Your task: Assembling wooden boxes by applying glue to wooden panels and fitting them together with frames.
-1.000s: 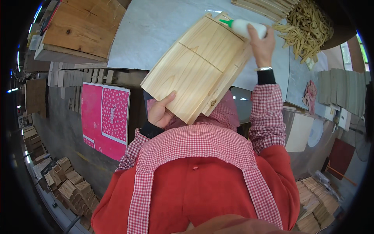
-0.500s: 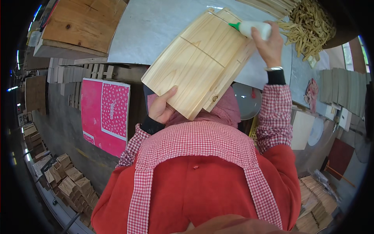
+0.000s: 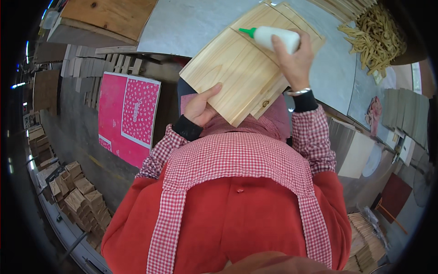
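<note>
A pale wooden panel (image 3: 228,71) with grooves across its face lies tilted over my lap and the table's near edge. My left hand (image 3: 200,106) grips its near left edge, thumb on top and the fingers hidden underneath. Above the panel, my right hand (image 3: 295,59) is wrapped around a white squeeze bottle (image 3: 269,38) with a green nozzle. The bottle lies nearly level, its tip pointing left, at the left part of the middle groove. Whether the tip touches the wood I cannot tell.
The grey table (image 3: 187,25) stretches beyond the panel. A wooden box (image 3: 102,20) stands at the far left, and a heap of tan strips (image 3: 376,39) at the far right. A pink printed board (image 3: 130,114) is to my left. Stacked wooden pieces (image 3: 82,196) stand on the floor.
My right hand has brought the bottle left and nearer, from the far groove to the middle one. The panel and my left hand appear slightly farther right and up in the view.
</note>
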The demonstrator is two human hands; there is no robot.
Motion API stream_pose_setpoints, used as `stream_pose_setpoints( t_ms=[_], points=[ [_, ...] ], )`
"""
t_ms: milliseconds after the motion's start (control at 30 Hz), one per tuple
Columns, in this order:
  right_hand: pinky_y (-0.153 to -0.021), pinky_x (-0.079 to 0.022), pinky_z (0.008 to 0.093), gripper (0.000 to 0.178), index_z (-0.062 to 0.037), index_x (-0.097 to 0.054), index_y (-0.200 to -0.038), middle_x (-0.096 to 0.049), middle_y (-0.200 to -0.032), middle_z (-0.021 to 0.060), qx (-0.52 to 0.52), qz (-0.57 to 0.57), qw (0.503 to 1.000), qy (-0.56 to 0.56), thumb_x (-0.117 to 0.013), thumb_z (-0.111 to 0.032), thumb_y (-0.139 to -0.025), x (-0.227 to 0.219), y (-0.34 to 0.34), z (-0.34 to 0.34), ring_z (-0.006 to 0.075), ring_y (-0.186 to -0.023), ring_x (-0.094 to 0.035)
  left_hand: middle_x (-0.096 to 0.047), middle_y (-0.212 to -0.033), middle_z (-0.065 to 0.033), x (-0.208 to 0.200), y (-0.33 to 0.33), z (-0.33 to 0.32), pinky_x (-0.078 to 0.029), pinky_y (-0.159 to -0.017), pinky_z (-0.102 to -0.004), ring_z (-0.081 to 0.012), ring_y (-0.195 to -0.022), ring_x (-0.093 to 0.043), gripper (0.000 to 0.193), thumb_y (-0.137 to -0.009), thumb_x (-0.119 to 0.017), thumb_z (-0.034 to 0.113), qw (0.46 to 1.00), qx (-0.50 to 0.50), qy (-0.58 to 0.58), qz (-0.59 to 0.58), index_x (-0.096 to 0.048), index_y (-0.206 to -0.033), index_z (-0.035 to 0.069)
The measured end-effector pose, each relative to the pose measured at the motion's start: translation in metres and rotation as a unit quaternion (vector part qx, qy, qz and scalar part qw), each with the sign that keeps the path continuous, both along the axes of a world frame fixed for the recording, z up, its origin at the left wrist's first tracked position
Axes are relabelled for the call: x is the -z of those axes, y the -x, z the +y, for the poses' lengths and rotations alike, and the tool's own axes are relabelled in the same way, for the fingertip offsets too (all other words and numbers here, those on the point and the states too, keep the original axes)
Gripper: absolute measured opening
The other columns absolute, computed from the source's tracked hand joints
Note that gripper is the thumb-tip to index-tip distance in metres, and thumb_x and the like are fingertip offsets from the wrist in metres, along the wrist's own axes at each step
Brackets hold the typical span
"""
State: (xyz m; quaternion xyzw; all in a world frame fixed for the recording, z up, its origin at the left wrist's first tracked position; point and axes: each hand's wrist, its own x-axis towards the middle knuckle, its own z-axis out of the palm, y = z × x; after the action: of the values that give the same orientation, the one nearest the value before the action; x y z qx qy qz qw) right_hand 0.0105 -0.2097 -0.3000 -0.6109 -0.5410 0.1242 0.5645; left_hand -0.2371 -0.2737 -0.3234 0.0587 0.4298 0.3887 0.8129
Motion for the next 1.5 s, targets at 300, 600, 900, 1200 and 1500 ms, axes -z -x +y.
stream_pose_setpoints(
  t_ms=[300,600,900,1200,1500],
  points=[
    [-0.067,-0.051,0.0372,0.043,0.0002,-0.055,-0.102,-0.063,-0.085,0.0178,-0.039,-0.050,0.998,-0.015,-0.076,-0.024,-0.073,0.000,0.014,0.002,0.0319,-0.076,-0.064,-0.050,-0.132,-0.0142,0.001,0.001,-0.002,-0.044,-0.103,-0.0437,-0.0274,-0.122,-0.051,0.053,-0.090,-0.062,0.006,1.000,0.002,-0.006,-0.011,-0.037,-0.136,0.002],
    [-0.064,-0.051,0.0350,0.040,-0.0001,-0.055,-0.103,-0.063,-0.084,0.0163,-0.021,-0.136,0.990,0.041,-0.076,-0.020,-0.074,-0.038,-0.039,-0.086,0.0292,-0.072,-0.064,-0.050,-0.131,-0.0147,-0.001,-0.001,-0.002,-0.045,-0.103,-0.0440,-0.0283,-0.121,-0.051,0.053,-0.090,-0.063,0.007,1.000,-0.009,0.000,0.017,-0.037,-0.135,0.002],
    [-0.054,-0.046,0.0242,0.035,-0.0014,-0.055,-0.106,-0.059,-0.084,0.0051,0.039,0.071,0.992,0.098,-0.071,-0.023,-0.083,-0.031,-0.069,-0.119,0.0121,-0.065,-0.056,-0.049,-0.132,-0.0166,-0.010,0.001,0.000,-0.043,-0.104,-0.0431,-0.0291,-0.123,-0.050,0.052,-0.093,-0.059,0.011,0.999,-0.035,-0.016,-0.018,-0.035,-0.137,0.000],
    [-0.046,-0.044,0.0222,0.036,0.0002,-0.055,-0.104,-0.059,-0.088,0.0066,0.174,0.319,0.931,-0.025,-0.070,-0.026,-0.085,-0.016,-0.097,-0.076,0.0099,-0.067,-0.055,-0.047,-0.136,-0.0181,-0.002,0.011,0.007,-0.043,-0.104,-0.0426,-0.0294,-0.124,-0.049,0.053,-0.095,-0.056,0.015,0.997,-0.010,-0.071,-0.041,-0.032,-0.139,0.000],
    [-0.044,-0.043,0.0233,0.037,0.0030,-0.055,-0.098,-0.060,-0.084,0.0081,0.226,0.227,0.947,-0.017,-0.072,-0.026,-0.083,0.003,-0.125,-0.032,0.0118,-0.057,-0.055,-0.046,-0.136,-0.0183,-0.008,0.007,0.006,-0.042,-0.104,-0.0429,-0.0296,-0.125,-0.048,0.054,-0.095,-0.056,0.015,0.998,-0.013,-0.062,-0.021,-0.031,-0.140,0.000]
  ],
)
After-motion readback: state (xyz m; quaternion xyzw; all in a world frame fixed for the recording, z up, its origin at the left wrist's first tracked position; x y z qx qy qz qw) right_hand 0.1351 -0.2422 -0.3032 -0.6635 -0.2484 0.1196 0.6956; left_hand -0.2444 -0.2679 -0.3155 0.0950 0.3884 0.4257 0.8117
